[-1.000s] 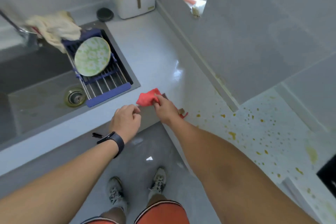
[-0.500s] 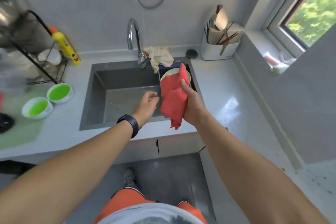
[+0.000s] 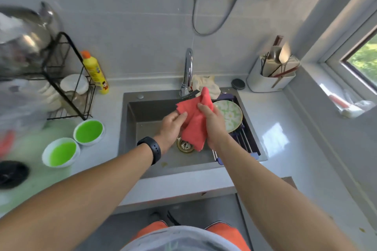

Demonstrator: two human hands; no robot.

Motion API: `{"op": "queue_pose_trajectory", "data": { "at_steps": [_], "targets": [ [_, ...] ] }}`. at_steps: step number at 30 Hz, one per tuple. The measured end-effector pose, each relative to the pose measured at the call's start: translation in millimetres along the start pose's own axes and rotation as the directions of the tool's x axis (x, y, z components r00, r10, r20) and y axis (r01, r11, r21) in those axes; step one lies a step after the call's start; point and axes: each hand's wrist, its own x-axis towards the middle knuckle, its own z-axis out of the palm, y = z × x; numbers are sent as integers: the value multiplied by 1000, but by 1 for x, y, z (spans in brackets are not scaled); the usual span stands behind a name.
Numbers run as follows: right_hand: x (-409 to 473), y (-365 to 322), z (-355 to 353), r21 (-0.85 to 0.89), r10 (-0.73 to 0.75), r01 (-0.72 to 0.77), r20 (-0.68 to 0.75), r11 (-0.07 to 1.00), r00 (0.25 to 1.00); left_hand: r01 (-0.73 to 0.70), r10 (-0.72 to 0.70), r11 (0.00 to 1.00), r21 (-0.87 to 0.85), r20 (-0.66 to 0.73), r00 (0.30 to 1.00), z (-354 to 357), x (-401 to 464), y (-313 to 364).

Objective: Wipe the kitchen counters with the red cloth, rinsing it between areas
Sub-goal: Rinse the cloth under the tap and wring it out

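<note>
Your left hand (image 3: 173, 126) and right hand (image 3: 214, 126) both grip the red cloth (image 3: 194, 124) over the sink (image 3: 155, 112), just below the tap (image 3: 188, 71).

Black wristband (image 3: 152, 150), orange shorts (image 3: 222, 232), grey shirt (image 3: 179, 239)

The soft, matt red cloth (image 3: 194, 122) looks napped like microfibre; the curved chrome tap (image 3: 188, 71) is mirror-bright metal; the grey rectangular sink (image 3: 130, 128) has a dull, matt finish, with a brassy metal drain strainer (image 3: 184, 145) in its floor; the pale counter (image 3: 285, 128) is smooth and glossy; the round green-patterned plate (image 3: 231, 116) looks glazed; the yellow plastic bottle (image 3: 95, 73) is shiny.
</note>
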Motion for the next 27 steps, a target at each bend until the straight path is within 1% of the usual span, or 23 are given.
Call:
{"op": "queue_pose_trajectory", "data": {
  "at_steps": [2, 4, 7, 10, 13, 14, 15, 16, 18, 19, 20, 22, 25, 27],
  "targets": [
    [11, 1, 6, -81, -19, 15, -42, 997, 999, -47, 48, 998, 49, -4, 999, -10, 13, -3],
    [23, 3, 8, -155, -20, 9, -69, 988, 997, -62, 63, 995, 77, -17, 998, -17, 21, -3],
    [38, 7, 9, -277, -12, -12, -85, 961, 996, -68, 75, 993, 100, -78, 994, -29, 28, -4],
    [53, 10, 8, -389, -40, 4, -84, 921, 996, -28, 49, 992, 125, -168, 985, -38, 34, -5],
    [68, 12, 6, -465, -142, 90, -78, 881, 987, 29, -12, 997, 73, -219, 976, -38, 41, -4],
    [71, 15, 6, -461, -162, 117, -58, 880, 985, 45, -28, 997, 67, -228, 973, -35, 43, -4],
    [72, 14, 8, -432, -140, 122, -10, 893, 990, 56, -40, 997, 62, -238, 970, -31, 43, -3],
    [74, 15, 11, -384, -74, 95, 68, 918, 995, 66, -51, 996, 55, -241, 969, -26, 45, -3],
    [77, 14, 14, -261, 79, -11, 253, 965, 964, 104, -98, 994, 19, -223, 970, -17, 46, -1],
    [78, 11, 12, -229, 113, -38, 325, 973, 939, 145, -144, 989, -14, -218, 965, -13, 46, 1],
    [81, 11, 11, -239, 109, -21, 364, 971, 925, 187, -195, 981, -59, -218, 956, -10, 47, 3],
    [88, 10, 6, -317, 61, 74, 398, 946, 915, 226, -253, 965, -136, -235, 938, -4, 49, 6],
    [93, 11, -2, -453, -36, 269, 459, 850, 888, 186, -233, 967, -174, -309, 922, 6, 53, 2],
    [97, 14, -7, -501, -76, 340, 474, 796, 877, 171, -221, 970, -170, -341, 914, 12, 51, -5]
  ]
}}
